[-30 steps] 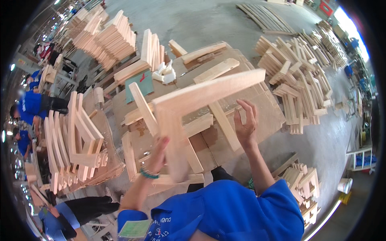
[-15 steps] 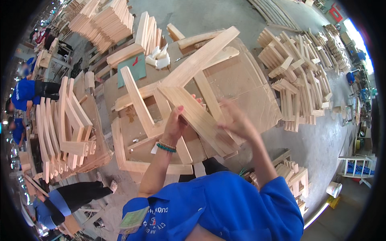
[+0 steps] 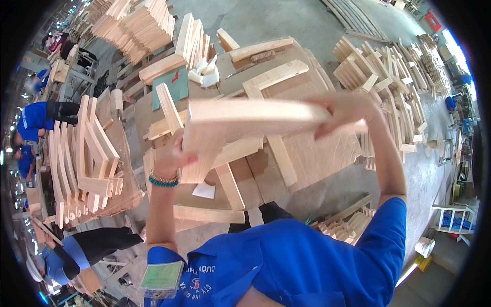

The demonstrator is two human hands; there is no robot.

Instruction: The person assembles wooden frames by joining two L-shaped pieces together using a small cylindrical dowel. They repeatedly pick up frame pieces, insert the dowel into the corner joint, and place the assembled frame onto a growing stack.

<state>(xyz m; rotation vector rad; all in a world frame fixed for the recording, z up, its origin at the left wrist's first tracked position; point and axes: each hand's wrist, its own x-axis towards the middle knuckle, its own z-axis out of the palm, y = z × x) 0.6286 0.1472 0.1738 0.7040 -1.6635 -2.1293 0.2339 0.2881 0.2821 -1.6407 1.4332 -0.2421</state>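
Holding a joined wooden frame up over the tabletop, I grip its short leg with my left hand and its long board with my right hand. If one grip slips, it could swing down onto the loose boards.

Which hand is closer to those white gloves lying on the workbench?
Left. The left hand grips the near-left corner of the lifted wooden frame, just below and left of the white gloves. The right hand holds the frame's far right end, farther from them.
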